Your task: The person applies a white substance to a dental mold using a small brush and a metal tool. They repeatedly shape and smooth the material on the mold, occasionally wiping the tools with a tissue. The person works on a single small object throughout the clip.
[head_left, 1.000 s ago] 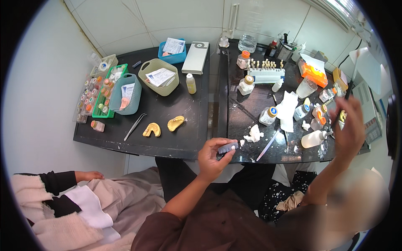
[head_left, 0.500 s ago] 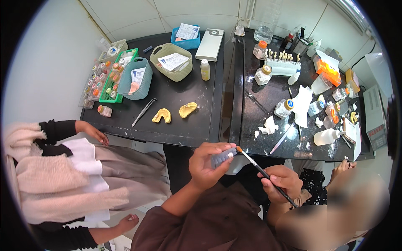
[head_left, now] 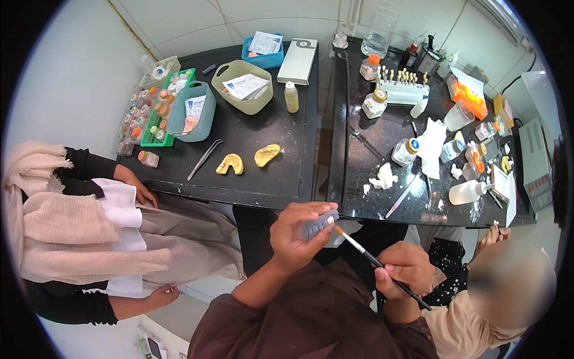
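Observation:
My left hand [head_left: 289, 234] is closed around a small grey dental model [head_left: 313, 226], its teeth shape partly covered by my fingers. One white tooth [head_left: 330, 220] stands out at the model's right edge. In my right hand [head_left: 408, 268] is a thin paintbrush [head_left: 362, 250] with a black handle, silver collar and orange-brown bristles. The bristle tip points up and left, just below the white tooth and close to my left thumb; I cannot tell whether it touches. Both hands are in front of the tables' near edges.
Two yellow dental casts [head_left: 231, 164] and tweezers [head_left: 204, 159] lie on the left black table [head_left: 263, 186]. Baskets [head_left: 222, 97] stand behind. The right table holds jars [head_left: 405, 151], a shade guide [head_left: 404, 92], tissue [head_left: 383, 176] and a white bottle [head_left: 467, 192]. People stand at both sides.
The brush tip has dropped from beside the model's upper right corner to below the white tooth. My left hand stays almost still. The people on both sides have shifted slightly.

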The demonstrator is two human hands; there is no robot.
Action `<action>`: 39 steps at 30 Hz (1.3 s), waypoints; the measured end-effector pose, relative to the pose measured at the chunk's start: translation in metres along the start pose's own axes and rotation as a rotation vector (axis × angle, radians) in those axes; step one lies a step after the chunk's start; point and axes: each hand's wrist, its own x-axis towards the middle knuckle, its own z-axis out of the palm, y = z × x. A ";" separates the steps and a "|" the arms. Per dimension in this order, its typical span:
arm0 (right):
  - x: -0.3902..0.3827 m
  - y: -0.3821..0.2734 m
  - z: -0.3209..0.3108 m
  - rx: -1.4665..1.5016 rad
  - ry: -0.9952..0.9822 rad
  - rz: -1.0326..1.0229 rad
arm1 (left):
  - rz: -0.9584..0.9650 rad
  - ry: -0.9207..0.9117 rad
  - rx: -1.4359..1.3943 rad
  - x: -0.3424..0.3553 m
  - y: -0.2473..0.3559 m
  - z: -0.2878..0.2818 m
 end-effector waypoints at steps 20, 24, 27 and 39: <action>0.007 0.003 0.011 -0.033 -0.031 -0.002 | 0.069 0.021 0.076 -0.001 -0.003 -0.001; 0.005 -0.004 0.004 -0.032 -0.045 0.034 | 0.044 0.016 0.054 0.000 -0.001 -0.003; 0.010 -0.006 0.005 -0.083 -0.018 0.075 | 0.005 0.016 -0.016 -0.002 -0.001 -0.002; 0.012 -0.005 0.012 -0.084 0.009 0.094 | -0.007 0.008 -0.087 -0.001 -0.002 -0.003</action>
